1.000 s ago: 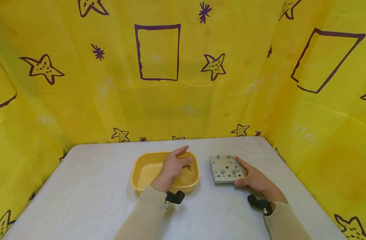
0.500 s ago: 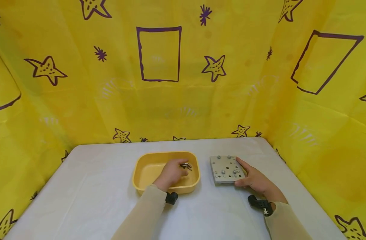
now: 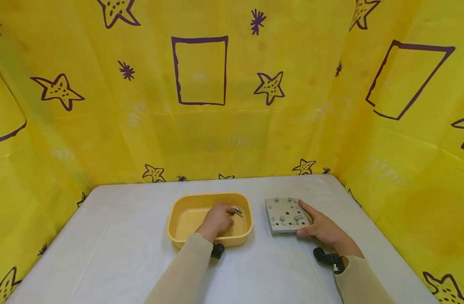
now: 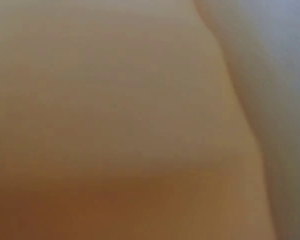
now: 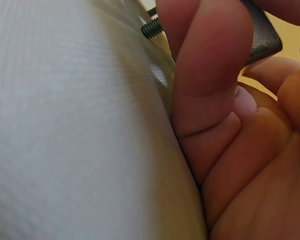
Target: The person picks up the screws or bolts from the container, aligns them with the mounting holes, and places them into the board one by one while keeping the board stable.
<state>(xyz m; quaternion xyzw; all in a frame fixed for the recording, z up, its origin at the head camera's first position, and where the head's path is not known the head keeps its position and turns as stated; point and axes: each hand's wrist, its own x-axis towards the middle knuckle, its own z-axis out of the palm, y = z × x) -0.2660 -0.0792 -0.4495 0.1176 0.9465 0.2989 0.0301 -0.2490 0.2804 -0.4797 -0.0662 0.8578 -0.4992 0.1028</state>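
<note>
Gripping the square grey block [image 3: 279, 207] at its right edge, the right hand [image 3: 324, 228] clamps it between thumb and fingers over the worktop [image 3: 121, 236], to the right of the yellow tray [image 3: 186, 221]. The left hand [image 3: 218, 220] is inside the tray, fingers bent beside the small metal parts [image 3: 237, 212]; whether it pinches one cannot be determined. Caution: a part may slip from the fingertips, as the pieces appear small and smooth. Wrist pressure on the near wall could shift the tray. A slackened right grip might skew the block; the threaded screw end [image 5: 151, 29] may snag the covering. Tray: plastic-looking, round-cornered, low-walled. Block: flat, matt, with holes and round-headed screws [image 3: 282, 218]. Parts: shiny, slender. Worktop covering: pale, finely woven.
</note>
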